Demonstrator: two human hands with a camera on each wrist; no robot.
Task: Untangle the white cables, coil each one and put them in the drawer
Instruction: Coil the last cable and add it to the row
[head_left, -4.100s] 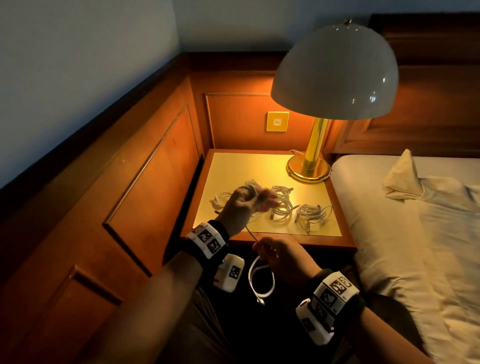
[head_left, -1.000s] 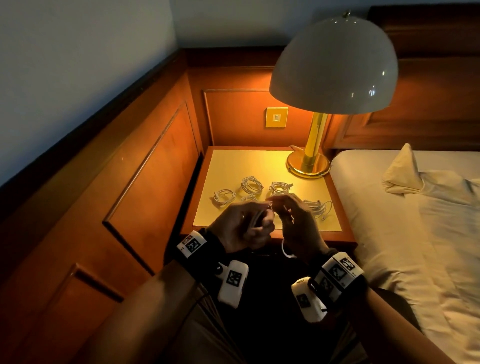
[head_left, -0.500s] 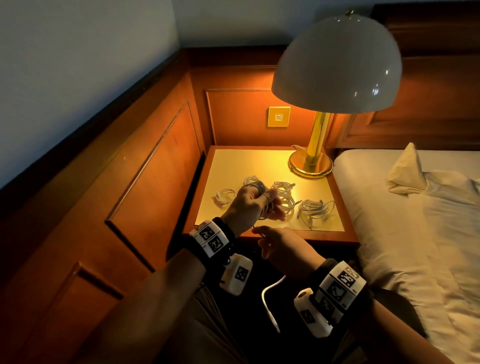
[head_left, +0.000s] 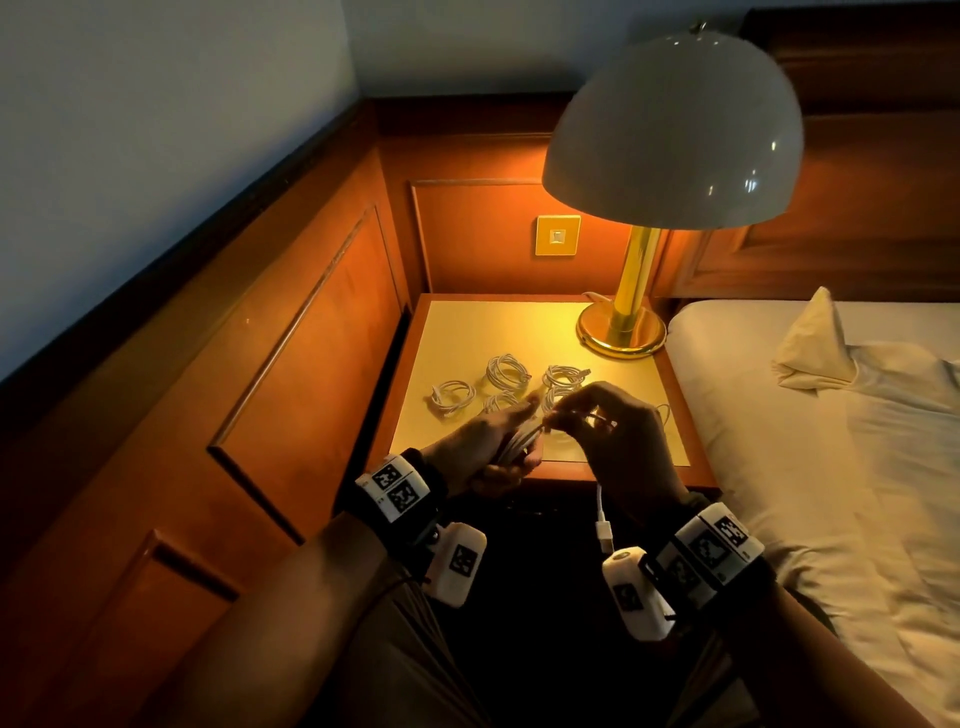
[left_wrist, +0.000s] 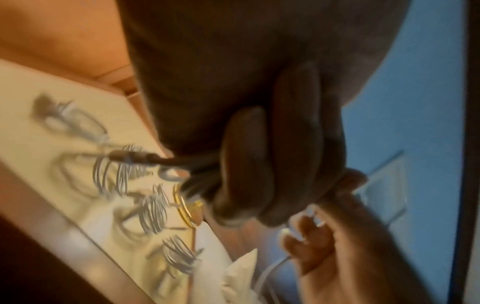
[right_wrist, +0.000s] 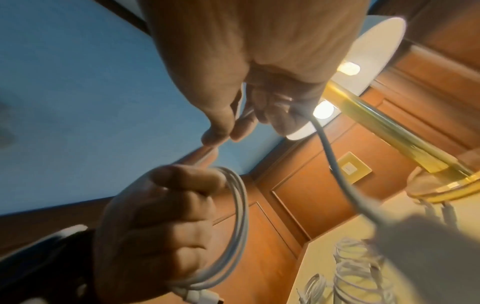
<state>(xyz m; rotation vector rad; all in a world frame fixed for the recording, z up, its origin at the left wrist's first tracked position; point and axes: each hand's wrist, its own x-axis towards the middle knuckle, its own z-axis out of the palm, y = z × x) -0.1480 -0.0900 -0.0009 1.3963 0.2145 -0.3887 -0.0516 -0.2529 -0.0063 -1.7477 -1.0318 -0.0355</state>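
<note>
My left hand (head_left: 493, 444) grips a partly wound coil of white cable (right_wrist: 233, 226) over the nightstand's front edge. Its fingers curl round the loops. My right hand (head_left: 608, 431) pinches the same cable's free run between thumb and forefinger (right_wrist: 221, 131), just right of the left hand. The cable's tail with its white plug (head_left: 604, 535) hangs below my right wrist. Several coiled white cables (head_left: 506, 370) lie on the nightstand top (head_left: 467, 338) behind my hands, and they show blurred in the left wrist view (left_wrist: 153, 211). No drawer shows in any view.
A brass lamp (head_left: 623, 332) with a white dome shade stands at the nightstand's back right corner. Wood panelling (head_left: 311, 322) walls in the left side and the back. A bed with white sheets (head_left: 805, 441) and a folded pillow lies close on the right.
My right hand has risen from below the nightstand edge to meet my left hand, laying another turn on the coil. The hanging tail is shorter than half a second ago.
</note>
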